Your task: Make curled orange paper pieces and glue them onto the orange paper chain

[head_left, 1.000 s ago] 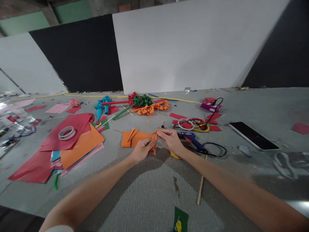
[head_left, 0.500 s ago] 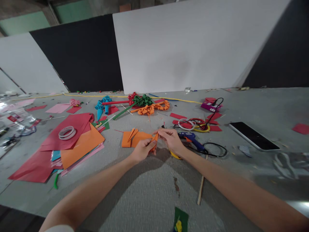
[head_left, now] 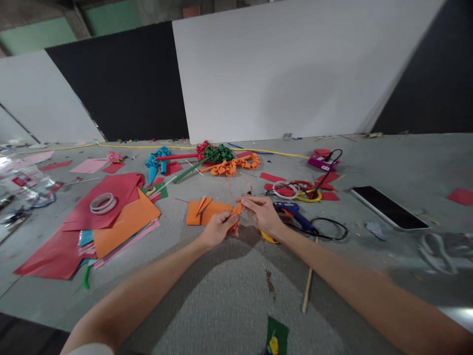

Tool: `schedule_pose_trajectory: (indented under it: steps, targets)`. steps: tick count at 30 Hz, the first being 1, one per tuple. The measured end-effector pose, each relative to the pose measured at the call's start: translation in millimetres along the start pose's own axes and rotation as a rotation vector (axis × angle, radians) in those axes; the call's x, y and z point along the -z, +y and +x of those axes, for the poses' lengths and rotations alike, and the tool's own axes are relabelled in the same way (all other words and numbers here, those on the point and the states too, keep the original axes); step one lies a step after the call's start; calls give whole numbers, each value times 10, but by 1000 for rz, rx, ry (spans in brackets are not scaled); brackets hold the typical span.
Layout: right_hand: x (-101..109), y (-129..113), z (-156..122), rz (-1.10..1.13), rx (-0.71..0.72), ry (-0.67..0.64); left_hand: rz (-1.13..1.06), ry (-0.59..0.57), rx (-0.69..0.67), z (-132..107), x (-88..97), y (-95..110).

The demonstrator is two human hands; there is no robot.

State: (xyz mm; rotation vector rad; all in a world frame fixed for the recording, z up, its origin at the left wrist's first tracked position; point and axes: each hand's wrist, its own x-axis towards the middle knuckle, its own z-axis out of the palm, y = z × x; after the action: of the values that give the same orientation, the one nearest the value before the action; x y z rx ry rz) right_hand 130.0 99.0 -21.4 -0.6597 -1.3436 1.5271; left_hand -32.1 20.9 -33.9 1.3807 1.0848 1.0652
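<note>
Grey floor (head_left: 229,296), white and black boards (head_left: 281,74)

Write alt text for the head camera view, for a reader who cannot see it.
The left hand and right hand pinch a small orange paper piece over a grey table. Coloured paper sheets lie left, paper flowers behind, a blue glue gun and phone right.

The bench (head_left: 229,296) carries one phone (head_left: 388,207), one glue gun (head_left: 293,211), one power strip (head_left: 320,161), one stick (head_left: 308,286), two white rings (head_left: 102,202) (head_left: 284,190), four curled paper flowers (head_left: 158,157) (head_left: 202,148) (head_left: 219,153) (head_left: 232,166), and one orange strip (head_left: 235,213) pinched between two hands, the left hand (head_left: 218,229) and the right hand (head_left: 264,213).
</note>
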Motion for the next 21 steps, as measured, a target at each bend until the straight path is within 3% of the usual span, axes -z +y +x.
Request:
schedule_pose_trajectory:
  steps: [11,21]
  targets:
    - [-5,-34,-34,-123,-14,-82,0,23,-2,6,-23,16]
    - [-20,17,-2,-123,-3,83,-38,53,-26,24,-21,-4]
